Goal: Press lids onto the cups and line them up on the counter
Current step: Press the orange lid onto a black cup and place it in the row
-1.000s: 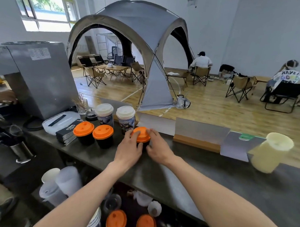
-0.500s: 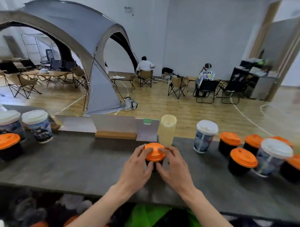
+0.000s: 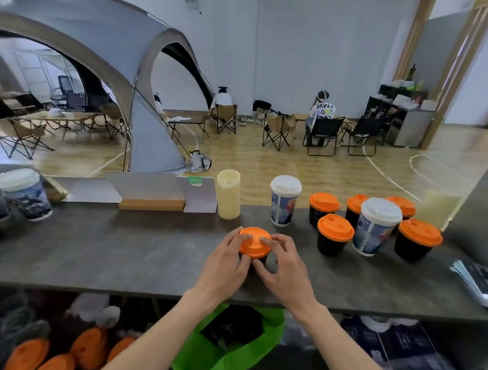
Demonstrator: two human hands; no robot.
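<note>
A small black cup with an orange lid [image 3: 254, 242] stands on the dark counter [image 3: 124, 258] at the centre. My left hand [image 3: 225, 263] and my right hand [image 3: 283, 266] wrap it from both sides, fingers on the lid's rim. To the right stands a cluster of lidded cups: several black ones with orange lids [image 3: 334, 234] and two printed white-lidded ones [image 3: 377, 225]. A further printed cup [image 3: 284, 200] stands behind. At the far left are printed white-lidded cups [image 3: 22, 193].
A pale yellow cylinder [image 3: 228, 194] and a wooden sign stand [image 3: 151, 204] sit along the counter's back edge. Leaflets [image 3: 480, 281] lie at the right end. Loose orange lids [image 3: 57, 350] and a green bag [image 3: 229, 339] are on the shelf below.
Both hands carried the orange-lidded cup rightward along the counter, away from the left group of cups, toward the cluster on the right. The view swung right with them.
</note>
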